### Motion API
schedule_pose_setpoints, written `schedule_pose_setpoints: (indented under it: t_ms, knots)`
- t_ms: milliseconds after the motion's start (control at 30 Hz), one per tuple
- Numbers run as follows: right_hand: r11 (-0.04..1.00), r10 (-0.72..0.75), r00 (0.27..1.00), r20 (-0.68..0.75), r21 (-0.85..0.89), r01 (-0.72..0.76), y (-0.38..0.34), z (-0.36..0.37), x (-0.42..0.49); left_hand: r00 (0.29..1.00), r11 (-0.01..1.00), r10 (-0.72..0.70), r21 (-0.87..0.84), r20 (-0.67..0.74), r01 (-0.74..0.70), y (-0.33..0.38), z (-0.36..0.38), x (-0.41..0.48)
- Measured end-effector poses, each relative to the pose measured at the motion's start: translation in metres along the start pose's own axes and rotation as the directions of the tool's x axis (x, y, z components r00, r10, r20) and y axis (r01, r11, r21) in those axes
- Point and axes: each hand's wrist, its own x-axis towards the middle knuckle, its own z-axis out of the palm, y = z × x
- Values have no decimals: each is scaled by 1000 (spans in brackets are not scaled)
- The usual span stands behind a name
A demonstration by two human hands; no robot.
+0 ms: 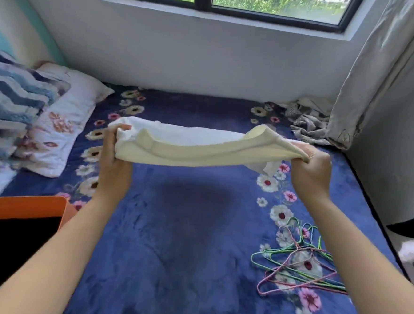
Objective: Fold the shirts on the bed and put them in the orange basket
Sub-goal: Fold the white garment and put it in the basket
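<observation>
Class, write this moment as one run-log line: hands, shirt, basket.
left hand grips cream shirt end | right hand grips other end | shirt held stretched above bed | orange basket lower left | hangers on bed

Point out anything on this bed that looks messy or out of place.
A tangled heap of green and pink wire hangers lies on the blue floral blanket at the right. A crumpled grey patterned cloth is bunched in the far right corner beside the pale curtain. Nothing else stands out.

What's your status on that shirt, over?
Left hand, right hand grip cream shirt by its ends, above bed. Orange basket near left. Hangers lie right, nothing blocking.
</observation>
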Motion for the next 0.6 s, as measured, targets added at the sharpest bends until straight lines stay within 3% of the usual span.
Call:
schedule_pose_setpoints:
  t_ms: [100, 167, 267, 367, 467, 533, 600]
  knots:
    - [971, 47, 995, 86, -238, -26, 50, 20, -44, 991, 979, -123, 169, 56, 112, -40, -21, -64]
    - [930, 124, 966, 226, -365, -35, 89, 34, -79, 957, 921, -281, 303, 74, 247, -69, -36, -109]
    - [837, 338, 832, 439, -545, -52, 146, 55, -132, 857, 746, -506, 548, 99, 377, -124, -61, -171]
    - [695, 490, 700, 520, -717, 45, 180, 67, -181, 687, 550, -705, 749, 179, 369, -169, -86, -225]
    - [532, 551, 617, 562, -806, 259, 207, 75, -222, 551, 447, -801, 847, 235, 288, -198, -102, -266]
    - [487, 544, 581, 605, -792, 368, 217, 75, -247, 499, 384, -840, 885, 215, 265, -199, -104, -285]
    - [480, 555, 559, 616, -786, 388, 232, 73, -270, 432, 293, -883, 935, 184, 199, -206, -103, -304]
